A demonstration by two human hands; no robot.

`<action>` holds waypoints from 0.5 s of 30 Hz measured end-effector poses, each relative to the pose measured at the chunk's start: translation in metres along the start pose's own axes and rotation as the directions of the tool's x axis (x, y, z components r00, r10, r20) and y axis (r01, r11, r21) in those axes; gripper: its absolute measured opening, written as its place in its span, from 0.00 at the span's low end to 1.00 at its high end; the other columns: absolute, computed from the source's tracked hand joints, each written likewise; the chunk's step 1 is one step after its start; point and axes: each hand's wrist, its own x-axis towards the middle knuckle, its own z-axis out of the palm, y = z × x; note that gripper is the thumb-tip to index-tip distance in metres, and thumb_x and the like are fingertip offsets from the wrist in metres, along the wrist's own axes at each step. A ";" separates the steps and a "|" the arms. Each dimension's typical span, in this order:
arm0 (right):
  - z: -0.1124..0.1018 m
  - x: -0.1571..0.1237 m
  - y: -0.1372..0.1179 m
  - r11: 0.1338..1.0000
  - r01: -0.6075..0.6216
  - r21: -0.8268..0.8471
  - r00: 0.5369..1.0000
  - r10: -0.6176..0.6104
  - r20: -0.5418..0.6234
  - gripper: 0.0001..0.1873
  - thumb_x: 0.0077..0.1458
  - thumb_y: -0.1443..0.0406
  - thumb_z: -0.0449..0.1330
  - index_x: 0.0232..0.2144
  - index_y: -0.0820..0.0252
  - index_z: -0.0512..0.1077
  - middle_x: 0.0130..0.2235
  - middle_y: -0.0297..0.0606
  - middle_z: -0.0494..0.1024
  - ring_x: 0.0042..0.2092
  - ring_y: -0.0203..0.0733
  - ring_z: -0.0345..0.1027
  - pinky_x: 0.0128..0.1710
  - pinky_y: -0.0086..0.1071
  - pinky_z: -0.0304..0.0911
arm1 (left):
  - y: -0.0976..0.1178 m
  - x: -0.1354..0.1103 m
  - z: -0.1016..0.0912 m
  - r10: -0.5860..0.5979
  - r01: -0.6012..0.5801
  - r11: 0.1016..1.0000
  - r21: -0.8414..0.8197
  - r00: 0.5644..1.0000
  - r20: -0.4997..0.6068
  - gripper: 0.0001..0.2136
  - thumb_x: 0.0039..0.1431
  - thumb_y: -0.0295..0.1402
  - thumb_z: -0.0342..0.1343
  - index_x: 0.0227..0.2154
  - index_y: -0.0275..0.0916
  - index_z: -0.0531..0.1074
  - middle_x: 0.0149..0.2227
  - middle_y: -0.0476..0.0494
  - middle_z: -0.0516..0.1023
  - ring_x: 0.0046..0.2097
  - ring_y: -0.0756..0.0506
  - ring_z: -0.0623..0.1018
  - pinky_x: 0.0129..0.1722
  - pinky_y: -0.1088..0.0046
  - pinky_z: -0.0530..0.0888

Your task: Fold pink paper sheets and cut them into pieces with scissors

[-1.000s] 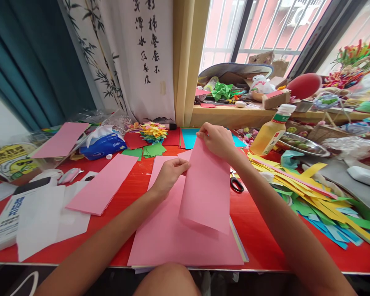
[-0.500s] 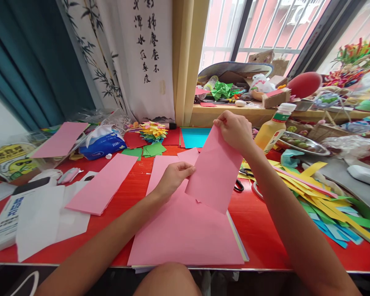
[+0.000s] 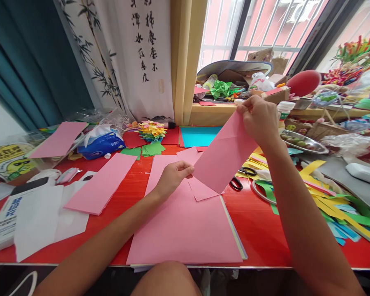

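Observation:
A pink sheet of paper (image 3: 225,154) is held up at a slant above the table. My right hand (image 3: 261,121) pinches its upper end. At its lower left corner, my left hand (image 3: 174,177) has thumb and forefinger closed on the paper. Beneath lies a stack of larger sheets with a pink sheet (image 3: 185,234) on top; pale yellow and lilac edges show at its right side. Another pink piece (image 3: 203,190) lies on that stack, partly hidden by the raised sheet. Black-handled scissors (image 3: 237,183) rest just right of the papers, their blades hidden.
On the left lie folded pink strips (image 3: 101,183), white paper (image 3: 38,216) and a blue tissue pack (image 3: 103,144). Behind are green paper pieces (image 3: 153,149), a colourful folded-paper bundle (image 3: 152,132) and blue paper (image 3: 200,136). Yellow strips (image 3: 336,207) and a metal dish (image 3: 322,147) are at right.
My right hand has moved right and slightly up, swinging the pink sheet into a steeper slant. Its lower end has lifted, uncovering more of the piece beneath. My left hand has hardly moved.

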 end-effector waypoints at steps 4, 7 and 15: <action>-0.003 0.000 -0.005 1.000 0.006 0.000 0.999 -0.006 -0.045 0.12 0.53 0.60 0.52 0.34 0.59 0.71 0.32 0.44 0.75 0.33 0.44 0.65 0.30 0.35 0.49 | -0.002 0.001 -0.002 0.041 -0.039 0.997 0.065 0.999 -0.021 0.09 0.50 0.39 0.53 0.25 0.37 0.70 0.25 0.48 0.71 0.31 0.50 0.71 0.36 0.73 0.67; -0.009 0.000 -0.009 1.000 -0.003 0.022 0.996 0.005 -0.088 0.11 0.54 0.61 0.52 0.34 0.59 0.71 0.31 0.45 0.75 0.32 0.44 0.65 0.30 0.36 0.49 | -0.006 0.001 -0.003 0.070 -0.066 0.991 0.115 0.997 -0.027 0.10 0.51 0.39 0.51 0.25 0.38 0.71 0.27 0.47 0.74 0.32 0.48 0.72 0.35 0.72 0.67; -0.031 0.011 0.012 0.997 0.056 0.051 0.973 -0.043 -0.225 0.10 0.53 0.62 0.54 0.34 0.60 0.72 0.30 0.43 0.76 0.30 0.40 0.65 0.30 0.34 0.54 | -0.028 0.008 -0.005 0.067 -0.049 0.990 0.131 0.988 -0.138 0.09 0.52 0.36 0.49 0.28 0.38 0.70 0.29 0.45 0.76 0.31 0.48 0.72 0.34 0.71 0.68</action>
